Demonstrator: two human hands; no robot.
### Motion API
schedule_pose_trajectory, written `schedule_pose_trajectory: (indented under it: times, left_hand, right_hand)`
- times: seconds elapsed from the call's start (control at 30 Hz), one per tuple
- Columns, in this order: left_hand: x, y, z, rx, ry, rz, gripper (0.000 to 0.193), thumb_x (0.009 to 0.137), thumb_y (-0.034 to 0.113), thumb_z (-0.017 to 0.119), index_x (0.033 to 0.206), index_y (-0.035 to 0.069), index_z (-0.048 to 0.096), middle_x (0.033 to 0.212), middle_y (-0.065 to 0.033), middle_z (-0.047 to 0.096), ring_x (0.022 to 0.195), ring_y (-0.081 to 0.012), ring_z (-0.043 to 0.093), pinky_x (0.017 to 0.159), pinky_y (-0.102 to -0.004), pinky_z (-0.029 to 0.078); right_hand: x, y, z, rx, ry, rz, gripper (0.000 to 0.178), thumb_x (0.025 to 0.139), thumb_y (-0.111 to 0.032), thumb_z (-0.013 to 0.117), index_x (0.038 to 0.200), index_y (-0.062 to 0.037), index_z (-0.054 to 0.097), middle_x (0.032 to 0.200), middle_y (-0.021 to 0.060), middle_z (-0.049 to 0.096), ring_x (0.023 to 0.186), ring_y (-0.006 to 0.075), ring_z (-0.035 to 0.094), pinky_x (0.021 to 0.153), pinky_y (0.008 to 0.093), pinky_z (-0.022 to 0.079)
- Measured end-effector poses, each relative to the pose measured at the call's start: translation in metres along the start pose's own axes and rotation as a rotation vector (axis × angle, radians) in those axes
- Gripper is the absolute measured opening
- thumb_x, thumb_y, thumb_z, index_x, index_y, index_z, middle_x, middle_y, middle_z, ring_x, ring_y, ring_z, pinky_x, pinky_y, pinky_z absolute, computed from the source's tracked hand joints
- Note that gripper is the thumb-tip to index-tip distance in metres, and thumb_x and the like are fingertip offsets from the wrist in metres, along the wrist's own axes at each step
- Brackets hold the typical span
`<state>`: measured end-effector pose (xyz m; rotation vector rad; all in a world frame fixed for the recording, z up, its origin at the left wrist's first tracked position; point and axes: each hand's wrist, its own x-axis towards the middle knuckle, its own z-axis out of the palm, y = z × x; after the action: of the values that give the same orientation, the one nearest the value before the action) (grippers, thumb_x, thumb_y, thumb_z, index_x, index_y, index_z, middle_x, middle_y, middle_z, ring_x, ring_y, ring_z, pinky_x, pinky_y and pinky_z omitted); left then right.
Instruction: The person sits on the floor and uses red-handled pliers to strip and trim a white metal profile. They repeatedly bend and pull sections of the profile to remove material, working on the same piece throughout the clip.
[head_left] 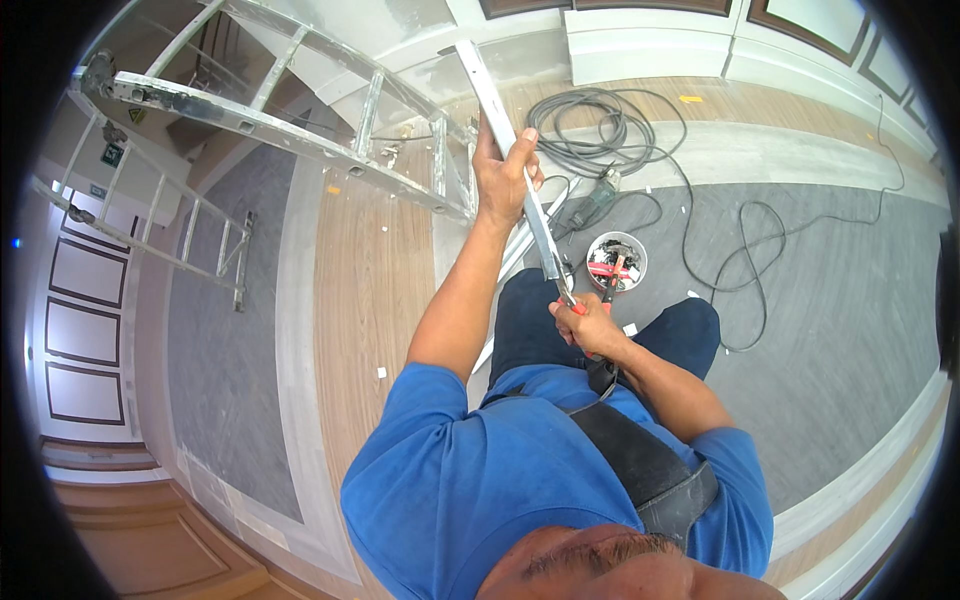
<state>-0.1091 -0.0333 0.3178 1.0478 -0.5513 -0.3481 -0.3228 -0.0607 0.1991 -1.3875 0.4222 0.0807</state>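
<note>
A long, narrow white-and-grey metal channel (483,85) slants up and away from my lap. My left hand (505,175) is closed around it near the middle. At the channel's near end, my right hand (592,327) grips a pair of snips (566,292) with red handles. The snips' jaws are at the channel's end; whether they bite into the metal is too small to tell. Just beyond my knees stands a round white bucket (644,262) holding dark pieces and a red-and-black handled tool (616,270).
A paint-spattered ladder (310,143) leans across the left. Behind the bucket lies a green corded power tool (598,200), near a coiled grey cable (560,122). Loose cable (765,262) winds over the grey floor to the right. Small white scraps lie about. White panelled wall (645,55) runs behind.
</note>
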Motion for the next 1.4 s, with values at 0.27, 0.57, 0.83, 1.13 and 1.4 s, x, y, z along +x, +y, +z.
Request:
schedule_pose_trajectory:
  times: [0.27,0.57,0.83,1.13,1.4]
  left_hand:
    - [0.000,-0.006,-0.012,-0.053,0.076,-0.020,0.069,0.091,0.008,0.070,0.150,0.013,0.035,0.083,-0.0026,0.054,0.055,-0.0079,0.051,0.041,-0.0257,0.046]
    - [-0.007,-0.007,-0.016,-0.028,0.076,-0.052,0.073,0.090,0.008,0.071,0.152,0.014,0.032,0.083,-0.0025,0.054,0.056,-0.0079,0.052,0.041,-0.0260,0.046]
    - [-0.012,-0.009,-0.020,0.011,0.056,-0.048,0.078,0.091,0.007,0.071,0.156,0.014,0.028,0.083,-0.0019,0.055,0.054,-0.0076,0.052,0.042,-0.0253,0.046]
    - [-0.020,-0.015,-0.019,0.092,0.038,-0.008,0.090,0.093,0.006,0.069,0.165,0.016,0.016,0.078,0.0001,0.054,0.055,-0.0062,0.050,0.044,-0.0240,0.046]
    - [-0.019,-0.015,-0.016,0.074,0.021,-0.007,0.092,0.093,0.005,0.068,0.166,0.017,0.012,0.077,0.0005,0.054,0.055,-0.0056,0.050,0.044,-0.0235,0.045]
  right_hand:
    - [0.012,0.001,-0.013,-0.050,-0.134,-0.094,0.031,0.101,-0.031,0.061,0.100,-0.0003,0.066,0.079,0.0065,0.065,0.072,0.0139,0.061,0.067,0.0297,0.047]
    - [0.014,0.003,-0.011,0.065,-0.226,-0.014,0.027,0.102,-0.029,0.060,0.104,-0.0024,0.064,0.083,0.0068,0.066,0.072,0.0143,0.060,0.070,0.0303,0.048]
    - [0.017,0.016,0.002,0.056,-0.138,0.028,0.037,0.103,-0.036,0.061,0.086,-0.0032,0.061,0.072,0.0042,0.060,0.066,0.0155,0.064,0.059,0.0306,0.049]
    - [0.022,0.023,0.005,0.072,-0.077,0.112,0.038,0.101,-0.037,0.065,0.080,-0.0047,0.061,0.071,0.0052,0.063,0.061,0.0131,0.058,0.055,0.0297,0.044]
    - [0.025,0.030,0.002,-0.122,-0.039,0.024,0.033,0.094,-0.030,0.070,0.074,-0.0057,0.060,0.064,0.0051,0.061,0.055,0.0135,0.057,0.052,0.0321,0.044]
